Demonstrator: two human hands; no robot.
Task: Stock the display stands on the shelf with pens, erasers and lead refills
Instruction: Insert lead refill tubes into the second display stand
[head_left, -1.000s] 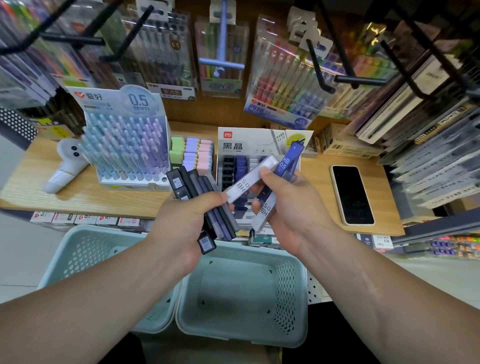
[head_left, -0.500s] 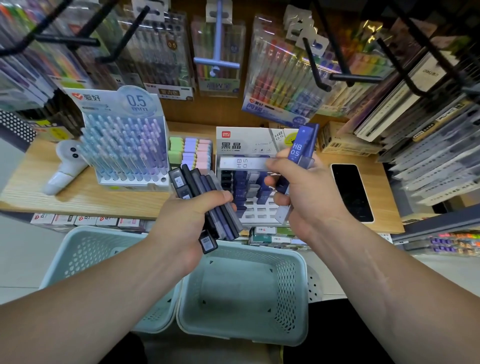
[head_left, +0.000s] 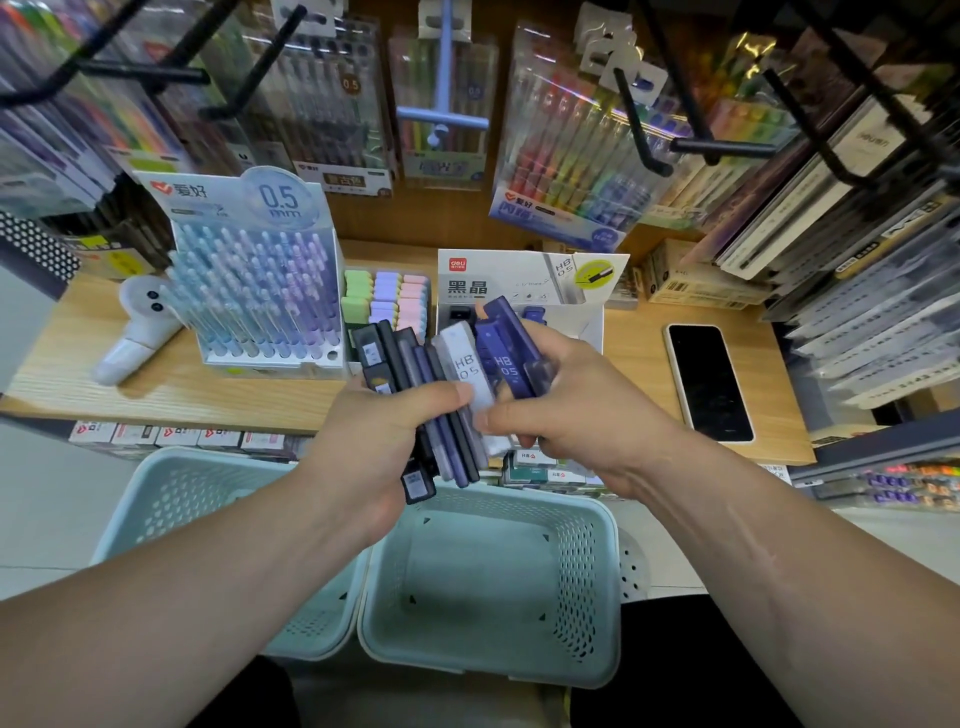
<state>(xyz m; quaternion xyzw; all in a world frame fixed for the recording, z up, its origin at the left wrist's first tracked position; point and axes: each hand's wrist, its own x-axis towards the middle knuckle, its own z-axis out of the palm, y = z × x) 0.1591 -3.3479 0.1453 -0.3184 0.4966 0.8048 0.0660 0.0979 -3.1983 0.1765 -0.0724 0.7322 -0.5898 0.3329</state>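
Over the basket (head_left: 592, 587), the left hand (head_left: 382, 447) grips a fan of refills (head_left: 410, 366), long axes pointing 12 o'clock. The right hand (head_left: 576, 410) pinches more against it. Their stand (head_left: 519, 283) lies at 12 o'clock, nearer the right hand.

We read the shelf (head_left: 156, 384) as pale wood grain with a matt finish. The baskets (head_left: 576, 571) are matt pale-green plastic with smooth floors and perforated walls. The phone (head_left: 709, 384) shows a glossy black glass face. The refills (head_left: 501, 353) are smooth hard plastic cases: opaque black, translucent blue, and one frosted clear. The pen stand (head_left: 260, 291) is clear glossy plastic under a printed card header. The lead stand (head_left: 519, 275) is printed card. The erasers (head_left: 387, 291) look pastel and matt. The packs (head_left: 566, 150) are clear, glossy plastic. The hooks (head_left: 727, 148) are matt black; we cannot tell their material.
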